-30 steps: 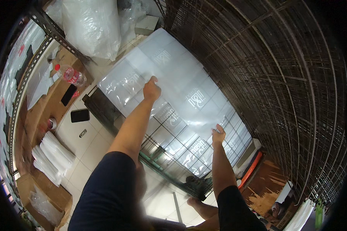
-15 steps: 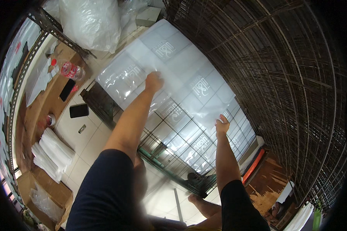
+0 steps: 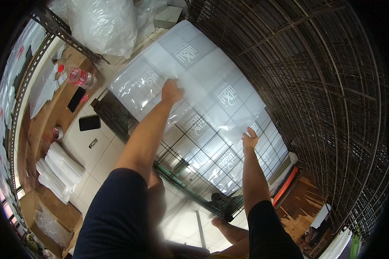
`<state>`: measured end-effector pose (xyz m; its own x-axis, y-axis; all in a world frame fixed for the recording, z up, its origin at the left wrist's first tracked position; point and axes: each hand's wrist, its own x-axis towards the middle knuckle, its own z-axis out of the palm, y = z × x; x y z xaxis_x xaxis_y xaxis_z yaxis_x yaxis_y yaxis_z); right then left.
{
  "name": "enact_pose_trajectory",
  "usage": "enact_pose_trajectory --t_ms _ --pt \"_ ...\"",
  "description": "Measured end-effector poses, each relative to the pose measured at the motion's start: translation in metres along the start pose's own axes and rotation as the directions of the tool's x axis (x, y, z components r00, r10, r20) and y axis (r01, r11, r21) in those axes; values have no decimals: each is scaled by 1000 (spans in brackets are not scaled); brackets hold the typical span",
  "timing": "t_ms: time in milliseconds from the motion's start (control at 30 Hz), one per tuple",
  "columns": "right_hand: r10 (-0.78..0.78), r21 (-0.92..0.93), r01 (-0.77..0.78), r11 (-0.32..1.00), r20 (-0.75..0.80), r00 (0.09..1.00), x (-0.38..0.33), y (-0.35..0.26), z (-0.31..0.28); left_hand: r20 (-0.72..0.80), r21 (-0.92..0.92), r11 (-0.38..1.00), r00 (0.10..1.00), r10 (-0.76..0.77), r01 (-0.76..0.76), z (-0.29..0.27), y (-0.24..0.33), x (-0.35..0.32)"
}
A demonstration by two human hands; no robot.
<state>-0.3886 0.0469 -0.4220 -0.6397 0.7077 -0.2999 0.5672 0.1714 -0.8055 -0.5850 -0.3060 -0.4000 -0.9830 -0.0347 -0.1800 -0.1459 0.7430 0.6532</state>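
A see-through plastic sheet [image 3: 205, 77] with repeated white printed marks lies spread over a wire mesh rack [image 3: 183, 142]. My left hand [image 3: 173, 91] is closed at the sheet's near left part, with the plastic gathered at its fingers; the fingertips are partly hidden. Farther right, my right hand [image 3: 250, 140] pinches the sheet's near edge between thumb and fingers, just over the mesh. More printed plastic [image 3: 224, 159] shows through the bare wires below. Light glares off the sheet on the left side.
Tall stacked wire racks [image 3: 307, 86] rise along the right. On the left are a plastic bottle [image 3: 80, 77], two phones [image 3: 89, 123], a tape roll [image 3: 57, 133], white plastic rolls [image 3: 60, 170] and a cardboard box [image 3: 52, 216]. A large white plastic bag [image 3: 101, 26] stands at the back.
Both hands keep almost the same places on the sheet. The whole view has shifted very slightly.
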Motion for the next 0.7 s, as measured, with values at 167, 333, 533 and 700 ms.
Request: enact_pose_trajectory --t_ms 167,333,533,700 --pt "-78 -95 77 992 -8 997 11 18 -5 -8 -9 999 999 -52 52 -21 3 -8" --pt "-17 -84 17 996 -3 1000 5 13 0 3 -25 995 995 -95 95 -40 -9 -12" --pt "-137 -188 115 976 -109 985 4 29 -9 -40 -43 999 999 -9 8 -49 0 -18" --pt "-257 -298 227 927 -66 964 -69 33 -19 -40 -123 989 996 78 -83 -69 -8 -19"
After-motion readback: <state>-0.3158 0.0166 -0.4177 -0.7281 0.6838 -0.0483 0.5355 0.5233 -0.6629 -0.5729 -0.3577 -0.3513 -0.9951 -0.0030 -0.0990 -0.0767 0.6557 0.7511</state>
